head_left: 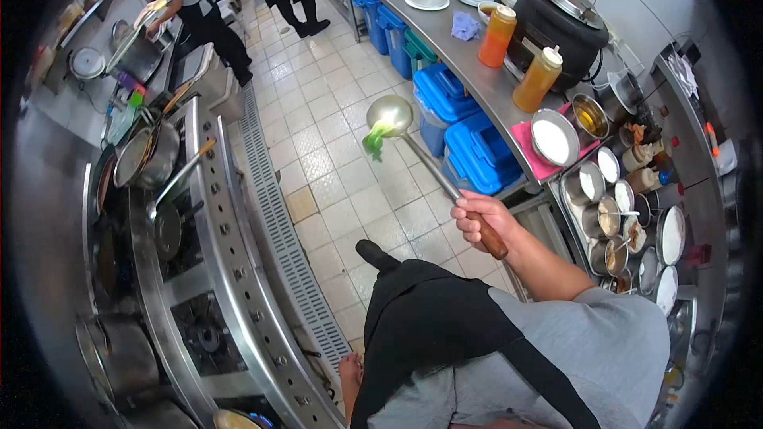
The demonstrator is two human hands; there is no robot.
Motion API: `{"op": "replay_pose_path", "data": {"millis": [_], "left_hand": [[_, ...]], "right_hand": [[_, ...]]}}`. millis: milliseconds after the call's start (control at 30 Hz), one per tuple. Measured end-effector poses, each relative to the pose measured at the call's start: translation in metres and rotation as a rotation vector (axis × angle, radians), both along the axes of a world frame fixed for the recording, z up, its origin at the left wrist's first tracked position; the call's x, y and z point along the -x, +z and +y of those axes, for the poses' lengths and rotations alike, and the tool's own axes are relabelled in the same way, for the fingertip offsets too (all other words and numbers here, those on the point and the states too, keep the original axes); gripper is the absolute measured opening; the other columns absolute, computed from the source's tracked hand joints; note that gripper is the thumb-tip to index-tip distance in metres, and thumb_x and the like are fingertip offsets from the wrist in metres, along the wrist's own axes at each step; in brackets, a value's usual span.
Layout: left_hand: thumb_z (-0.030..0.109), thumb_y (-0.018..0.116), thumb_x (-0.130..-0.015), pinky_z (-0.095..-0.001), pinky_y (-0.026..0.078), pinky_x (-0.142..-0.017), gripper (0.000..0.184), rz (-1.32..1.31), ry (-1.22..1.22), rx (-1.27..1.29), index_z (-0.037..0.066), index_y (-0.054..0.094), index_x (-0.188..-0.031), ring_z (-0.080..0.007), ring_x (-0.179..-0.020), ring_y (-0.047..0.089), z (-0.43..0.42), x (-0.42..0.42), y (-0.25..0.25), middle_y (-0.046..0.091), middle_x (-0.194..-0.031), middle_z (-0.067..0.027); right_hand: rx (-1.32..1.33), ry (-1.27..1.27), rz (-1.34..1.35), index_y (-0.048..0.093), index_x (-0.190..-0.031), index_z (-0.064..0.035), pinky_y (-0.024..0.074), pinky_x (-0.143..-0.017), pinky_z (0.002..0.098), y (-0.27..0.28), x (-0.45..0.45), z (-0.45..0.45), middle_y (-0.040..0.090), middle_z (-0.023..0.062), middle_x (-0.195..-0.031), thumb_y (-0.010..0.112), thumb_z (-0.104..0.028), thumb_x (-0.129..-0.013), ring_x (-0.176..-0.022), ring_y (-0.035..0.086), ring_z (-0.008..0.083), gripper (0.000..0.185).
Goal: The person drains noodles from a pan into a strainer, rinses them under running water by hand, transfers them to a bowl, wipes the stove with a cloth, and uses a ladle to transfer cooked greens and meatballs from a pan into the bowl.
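Observation:
My right hand [483, 221] is wrapped round the wooden handle end of a long metal ladle [433, 165]. The ladle reaches out over the tiled floor, its round bowl at the far end. Some leafy green vegetable [377, 138] sits at the bowl's lip and hangs partly over it. Low in the view, beside my dark apron and the stove front, my left hand [350, 367] shows only in part. Its fingers look curled, and whatever they may hold is hidden.
On the left runs a steel stove [230, 270] with pans and a second ladle [179, 179]. To the right, a steel counter [453, 40] carries plates, sauce bottles [498, 36], a black soup warmer [556, 28] and seasoning bowls. Blue bins [481, 151] stand beneath. Two people [199, 8] are further back.

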State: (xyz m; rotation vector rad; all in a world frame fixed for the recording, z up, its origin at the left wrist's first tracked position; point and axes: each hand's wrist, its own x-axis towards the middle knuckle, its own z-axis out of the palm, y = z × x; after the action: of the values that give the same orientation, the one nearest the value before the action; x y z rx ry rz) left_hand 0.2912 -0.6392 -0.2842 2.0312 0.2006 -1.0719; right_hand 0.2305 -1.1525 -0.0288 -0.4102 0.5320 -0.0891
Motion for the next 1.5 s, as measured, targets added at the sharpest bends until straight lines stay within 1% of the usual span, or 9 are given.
{"op": "replay_pose_path", "data": {"millis": [300,433,500,533,667,967,1200,1367,1500], "left_hand": [[0.022,0.056,-0.088,-0.0369,0.044,-0.043,0.018,-0.055,-0.542,-0.197,0.005,0.058,-0.093,-0.0227,-0.052,0.053,-0.009,-0.154,-0.052,0.054,-0.072,-0.0093],[0.022,0.057,-0.087,-0.0381,0.044,-0.044,0.017,0.268,0.272,0.099,0.006,0.059,-0.09,-0.0234,-0.053,0.052,-0.093,-0.29,-0.038,0.052,-0.068,-0.0095],[0.023,0.061,-0.084,-0.034,0.042,-0.039,0.018,0.042,0.239,0.064,0.007,0.058,-0.092,-0.0199,-0.049,0.051,-0.163,-0.365,-0.027,0.054,-0.074,-0.0065],[0.024,0.055,-0.089,-0.0375,0.049,-0.051,0.022,-0.018,0.182,0.069,0.008,0.053,-0.104,-0.0218,-0.068,0.057,-0.192,-0.397,-0.018,0.056,-0.091,-0.008],[0.021,0.06,-0.088,-0.0266,0.043,-0.043,0.025,-0.162,0.224,0.26,0.007,0.057,-0.109,-0.0155,-0.059,0.057,-0.311,-0.464,0.035,0.06,-0.084,-0.0046],[0.03,0.063,-0.087,-0.0314,0.047,-0.049,0.032,0.203,0.132,0.08,0.007,0.057,-0.109,-0.021,-0.065,0.061,-0.377,-0.394,-0.029,0.063,-0.092,-0.0078],[0.03,0.06,-0.089,-0.0331,0.047,-0.053,0.034,-0.077,-0.658,-0.211,0.007,0.056,-0.113,-0.0211,-0.07,0.06,-0.313,-0.33,-0.052,0.063,-0.096,-0.0079],[0.03,0.058,-0.089,-0.0344,0.047,-0.057,0.036,-0.087,-0.514,-0.145,0.007,0.055,-0.116,-0.0212,-0.073,0.06,-0.332,-0.353,-0.043,0.063,-0.1,-0.0079],[0.03,0.057,-0.09,-0.0353,0.047,-0.059,0.037,0.02,-0.071,0.026,0.007,0.054,-0.119,-0.0213,-0.075,0.059,-0.379,-0.393,-0.028,0.063,-0.102,-0.0079]], "right_hand": [[0.157,-0.323,-0.167,0.047,-0.115,-0.0055,0.0436,-0.039,0.0224,0.048,-0.084,-0.107,0.051,0.0046,-0.079,0.048,-0.012,-0.095,-0.052,0.047,0.0079,0.021],[0.238,-0.45,-0.168,0.046,-0.116,-0.0055,0.0426,-0.039,0.0215,0.071,-0.107,-0.15,0.05,0.0036,-0.078,0.048,-0.013,-0.094,-0.051,0.046,0.0069,0.023],[0.292,-0.512,-0.203,0.046,-0.114,-0.0058,0.0417,-0.038,0.0208,0.075,-0.121,-0.178,0.049,0.0034,-0.078,0.049,-0.014,-0.094,-0.05,0.046,0.0064,0.022],[0.292,-0.52,-0.202,0.046,-0.114,-0.0058,0.0417,-0.038,0.0208,0.077,-0.128,-0.193,0.049,0.0034,-0.078,0.049,-0.014,-0.094,-0.05,0.046,0.0064,0.022],[0.328,-0.562,-0.223,0.047,-0.112,-0.006,0.0408,-0.038,0.0207,0.081,-0.159,-0.255,0.05,0.0031,-0.077,0.05,-0.014,-0.094,-0.049,0.045,0.0063,0.02],[0.347,-0.522,-0.203,0.048,-0.108,-0.0052,0.0416,-0.039,0.0205,0.049,-0.225,-0.386,0.05,0.0023,-0.078,0.051,-0.013,-0.093,-0.051,0.046,0.0063,0.017],[0.064,-0.453,-0.292,0.049,-0.113,-0.0034,0.0425,-0.04,0.0213,0.038,-0.242,-0.415,0.051,0.0035,-0.078,0.051,-0.013,-0.094,-0.051,0.047,0.0068,0.022],[0.03,-0.416,-0.364,0.049,-0.114,-0.0033,0.0426,-0.04,0.0211,0.032,-0.255,-0.416,0.05,0.0033,-0.078,0.05,-0.013,-0.094,-0.051,0.047,0.0067,0.023],[0.389,-0.399,-0.079,0.049,-0.115,-0.0049,0.0433,-0.04,0.0221,0.026,-0.258,-0.409,0.05,0.0015,-0.075,0.053,-0.014,-0.092,-0.049,0.048,0.0073,0.025]]}}
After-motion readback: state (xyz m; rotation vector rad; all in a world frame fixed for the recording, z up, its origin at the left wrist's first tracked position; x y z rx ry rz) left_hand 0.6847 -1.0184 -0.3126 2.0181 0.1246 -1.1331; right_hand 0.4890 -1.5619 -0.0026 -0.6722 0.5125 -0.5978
